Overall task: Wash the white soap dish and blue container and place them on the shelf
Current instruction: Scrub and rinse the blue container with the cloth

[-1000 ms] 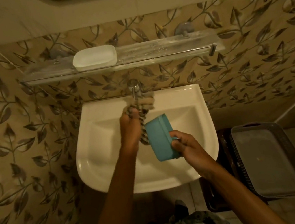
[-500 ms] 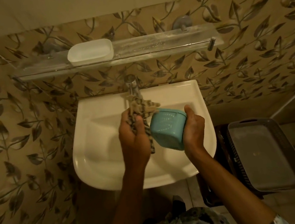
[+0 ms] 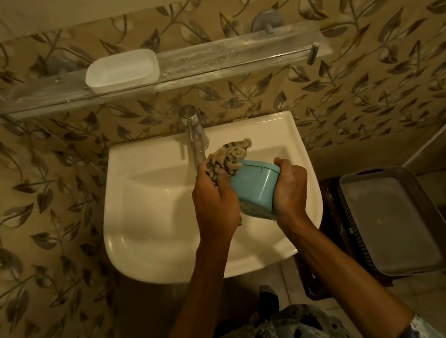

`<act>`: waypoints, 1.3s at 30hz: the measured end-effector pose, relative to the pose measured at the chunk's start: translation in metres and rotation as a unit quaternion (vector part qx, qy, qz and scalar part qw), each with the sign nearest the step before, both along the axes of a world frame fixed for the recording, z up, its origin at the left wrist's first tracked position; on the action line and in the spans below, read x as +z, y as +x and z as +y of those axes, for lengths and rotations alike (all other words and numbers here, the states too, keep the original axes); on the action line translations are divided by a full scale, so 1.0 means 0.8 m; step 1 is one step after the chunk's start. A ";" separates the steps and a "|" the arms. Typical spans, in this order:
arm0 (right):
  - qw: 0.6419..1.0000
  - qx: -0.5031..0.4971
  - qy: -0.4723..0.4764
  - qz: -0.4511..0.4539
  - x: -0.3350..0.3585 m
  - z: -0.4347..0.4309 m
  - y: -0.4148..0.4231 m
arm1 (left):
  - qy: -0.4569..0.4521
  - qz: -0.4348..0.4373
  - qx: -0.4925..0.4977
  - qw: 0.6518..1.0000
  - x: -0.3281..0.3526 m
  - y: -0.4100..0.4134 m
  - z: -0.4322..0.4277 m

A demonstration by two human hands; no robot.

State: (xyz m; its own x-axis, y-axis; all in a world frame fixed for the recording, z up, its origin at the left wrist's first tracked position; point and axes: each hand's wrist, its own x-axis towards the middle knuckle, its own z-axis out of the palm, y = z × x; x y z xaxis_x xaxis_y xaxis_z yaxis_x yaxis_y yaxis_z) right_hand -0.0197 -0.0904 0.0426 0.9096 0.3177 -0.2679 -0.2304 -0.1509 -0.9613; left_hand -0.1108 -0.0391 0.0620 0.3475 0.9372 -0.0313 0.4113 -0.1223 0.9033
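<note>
**Scrubbing stage: blue container held over the sink**

Head view. The blue container (image 3: pixel 253 190) is held above the bowl of the sink (image 3: pixel 139 237), just below the tap (image 3: pixel 192 133), probably so that runoff falls into the bowl. It is tilted, and its interior cannot be seen from here.

The right hand (image 3: pixel 290 188) has its fingers curled round the container's right end and steadies it against the rubbing. The left hand (image 3: pixel 214 198) has its fingers clenched on a striped cloth (image 3: pixel 228 156), which it presses against the container's left and upper faces. A thin stream appears to fall from the tap, though this is not certain.

The white soap dish (image 3: pixel 122 69) stands upright on the left part of the glass shelf (image 3: pixel 229 59) above the sink and appears empty. Judged from this, the dish is finished and only the container remains to be washed and shelved.

A grey basket (image 3: pixel 395 222) stands to the right of the sink. Nothing can be seen inside it.
</note>
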 end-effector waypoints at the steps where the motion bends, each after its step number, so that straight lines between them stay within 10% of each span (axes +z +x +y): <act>1: 1.000 -0.003 0.004 -0.002 -0.002 0.001 0.002 | 0.003 -0.007 0.006 1.000 0.002 -0.001 -0.002; 8: 0.996 0.062 0.020 -0.061 -0.025 -0.010 0.001 | 0.185 -0.020 -0.128 0.974 0.005 0.005 -0.074; 15: 0.998 0.001 0.061 0.030 -0.002 0.006 0.008 | 0.014 -0.001 0.015 1.000 -0.005 0.007 0.002; 22: 0.993 0.103 0.055 0.013 -0.012 -0.017 0.003 | 0.209 -0.028 -0.117 0.970 0.013 0.024 -0.082; 29: 0.995 0.018 0.099 0.011 0.011 0.005 0.013 | 0.051 0.023 0.012 0.998 0.018 0.017 0.000; 39: 0.997 0.035 0.052 -0.035 -0.006 -0.016 0.011 | 0.164 -0.005 -0.096 0.982 0.020 0.025 -0.066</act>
State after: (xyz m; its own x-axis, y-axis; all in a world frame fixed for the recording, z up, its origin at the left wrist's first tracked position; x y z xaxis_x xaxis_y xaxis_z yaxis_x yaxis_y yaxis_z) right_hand -0.0111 -0.1035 0.0380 0.8997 0.4037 -0.1659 -0.1539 -0.0623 -0.9861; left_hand -0.0906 -0.0921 0.0784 0.5171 0.8139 0.2649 0.3438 -0.4809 0.8065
